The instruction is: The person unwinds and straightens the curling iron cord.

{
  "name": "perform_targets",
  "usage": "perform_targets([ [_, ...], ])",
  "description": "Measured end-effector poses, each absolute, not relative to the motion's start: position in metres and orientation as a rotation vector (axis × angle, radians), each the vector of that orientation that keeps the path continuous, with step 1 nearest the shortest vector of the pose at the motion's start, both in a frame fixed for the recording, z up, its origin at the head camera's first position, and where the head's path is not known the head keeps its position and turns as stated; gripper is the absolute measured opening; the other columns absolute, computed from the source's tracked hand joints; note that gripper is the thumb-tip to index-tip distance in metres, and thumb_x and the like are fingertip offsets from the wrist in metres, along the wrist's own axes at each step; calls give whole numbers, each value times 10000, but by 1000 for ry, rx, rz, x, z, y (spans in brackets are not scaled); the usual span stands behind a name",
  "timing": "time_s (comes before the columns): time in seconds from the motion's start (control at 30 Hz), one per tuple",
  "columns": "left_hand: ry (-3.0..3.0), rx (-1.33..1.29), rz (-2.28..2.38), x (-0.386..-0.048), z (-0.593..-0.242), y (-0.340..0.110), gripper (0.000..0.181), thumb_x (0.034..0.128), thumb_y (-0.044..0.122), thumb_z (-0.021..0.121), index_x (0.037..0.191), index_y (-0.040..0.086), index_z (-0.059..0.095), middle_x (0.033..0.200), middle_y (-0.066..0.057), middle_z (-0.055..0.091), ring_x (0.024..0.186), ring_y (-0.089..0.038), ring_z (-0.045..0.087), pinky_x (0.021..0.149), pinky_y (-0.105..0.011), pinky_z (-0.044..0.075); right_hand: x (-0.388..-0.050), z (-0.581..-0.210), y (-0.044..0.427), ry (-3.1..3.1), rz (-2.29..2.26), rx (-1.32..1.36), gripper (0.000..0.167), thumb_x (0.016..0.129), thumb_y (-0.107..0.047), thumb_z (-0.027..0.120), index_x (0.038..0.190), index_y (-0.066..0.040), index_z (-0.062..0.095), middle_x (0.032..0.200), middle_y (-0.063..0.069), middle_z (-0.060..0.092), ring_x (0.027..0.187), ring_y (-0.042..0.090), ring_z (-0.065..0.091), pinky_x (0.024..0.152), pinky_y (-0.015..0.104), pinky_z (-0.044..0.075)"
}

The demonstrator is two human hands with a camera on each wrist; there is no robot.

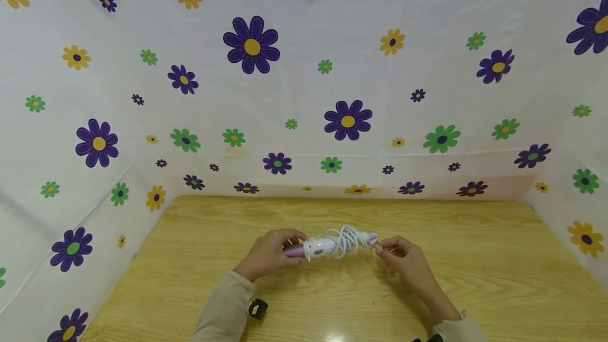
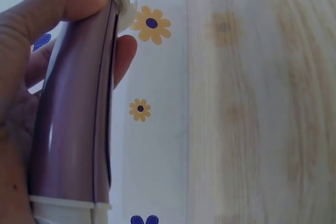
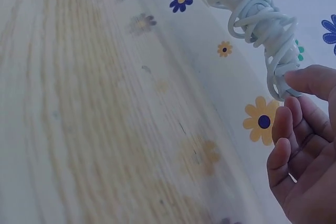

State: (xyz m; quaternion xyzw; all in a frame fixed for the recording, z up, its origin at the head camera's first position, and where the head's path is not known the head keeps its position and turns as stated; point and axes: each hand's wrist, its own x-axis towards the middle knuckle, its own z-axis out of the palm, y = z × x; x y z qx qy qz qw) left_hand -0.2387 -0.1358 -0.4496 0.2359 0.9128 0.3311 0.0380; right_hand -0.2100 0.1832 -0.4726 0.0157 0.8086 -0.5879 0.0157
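A curling iron (image 1: 318,247) with a purple barrel and a white handle is held up over the table, lying roughly sideways in the head view. My left hand (image 1: 273,252) grips its purple barrel (image 2: 79,108), thumb near the white collar in the left wrist view. White cord (image 1: 348,241) is wound in loops around the handle, toward the right end. At that end, my right hand (image 1: 406,263) pinches the end of the wound cord (image 3: 262,22) between thumb and fingertips. Those fingertips hide exactly which part is pinched.
Beneath both hands lies a wood-grain table (image 1: 190,257). A white cloth (image 1: 294,94) with purple, yellow and green flowers rises along its back and sides. A black wrist device (image 1: 258,309) shows at the left sleeve.
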Motion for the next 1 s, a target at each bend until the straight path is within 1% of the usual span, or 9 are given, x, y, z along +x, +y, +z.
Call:
perform_targets([
  [0.23,2833,737,981,-237,-453,-137,388,758,226,794,1131,226,690,973,51,690,799,-52,605,684,-258,484,-210,-474,180,2603,-1686,-91,245,873,-146,697,1019,35,622,807,48,628,653,73,531,588,237,472],
  [0.33,2819,740,987,-237,-453,-138,392,758,219,791,1137,226,690,974,51,692,793,-51,607,683,-250,482,-210,-475,180,2610,-1668,-103,212,868,-130,700,990,26,625,803,44,628,656,60,526,583,221,466],
  [0.57,2802,743,964,-238,-455,-136,400,760,205,790,1146,208,687,959,49,692,785,-53,601,682,-257,481,-210,-475,182,2644,-1596,-201,169,875,-106,681,979,14,626,829,51,631,686,66,532,588,219,463],
  [0.8,2769,743,1005,-239,-456,-134,406,766,199,781,1158,188,680,980,33,690,810,-70,615,694,-256,494,-209,-471,182,2565,-1730,-137,194,893,-87,659,1022,50,612,850,101,641,682,68,555,601,232,490],
  [0.9,2756,737,1034,-238,-454,-135,414,763,189,785,1161,182,675,993,21,690,833,-86,615,704,-266,499,-208,-468,182,2569,-1783,-127,203,901,-100,654,1038,45,615,819,89,635,671,67,555,605,244,491],
  [1.0,2738,726,1065,-238,-451,-135,410,761,182,789,1153,182,669,996,12,685,843,-99,610,706,-277,499,-208,-467,181,2602,-1802,-132,212,911,-132,650,1047,27,615,798,56,613,668,102,558,607,247,484],
])
